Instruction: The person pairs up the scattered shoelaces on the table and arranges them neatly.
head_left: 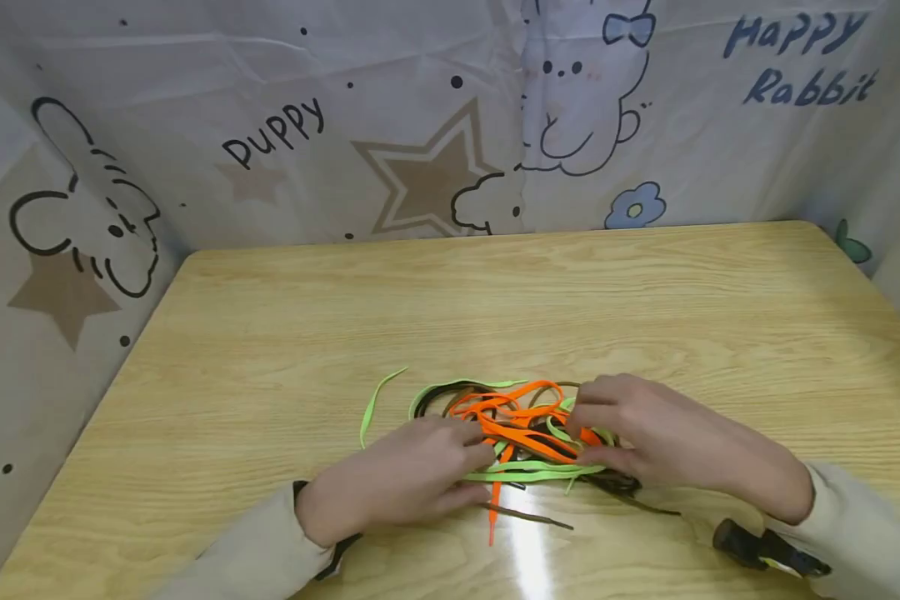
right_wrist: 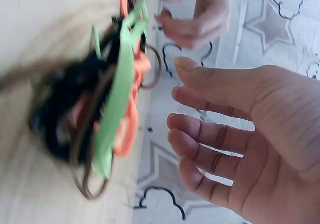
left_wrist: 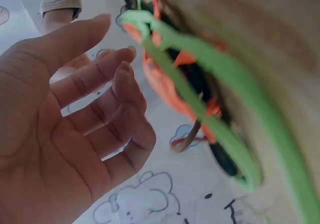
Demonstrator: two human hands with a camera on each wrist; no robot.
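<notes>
A tangled pile of flat shoelaces lies on the table near its front, mixing orange laces [head_left: 528, 439], neon green laces [head_left: 528, 476], black laces [right_wrist: 57, 104] and thin brown laces [head_left: 532, 516]. At the pile's left side is my left hand [head_left: 420, 467], its fingers loosely bent; in the left wrist view nothing sits between thumb and fingers. My right hand [head_left: 641, 425] hovers at the right side. Its fingers are softly curved with a gap to the thumb, and the right wrist view shows them apart from the laces. The fingers partly hide both ends of the pile in the head view.
The pale wood table [head_left: 285, 325] reaches back to a printed cloth backdrop [head_left: 420, 100] with cartoon animals and stars. One green lace end [head_left: 371, 408] strays out to the left of the pile. Dark straps circle both wrists.
</notes>
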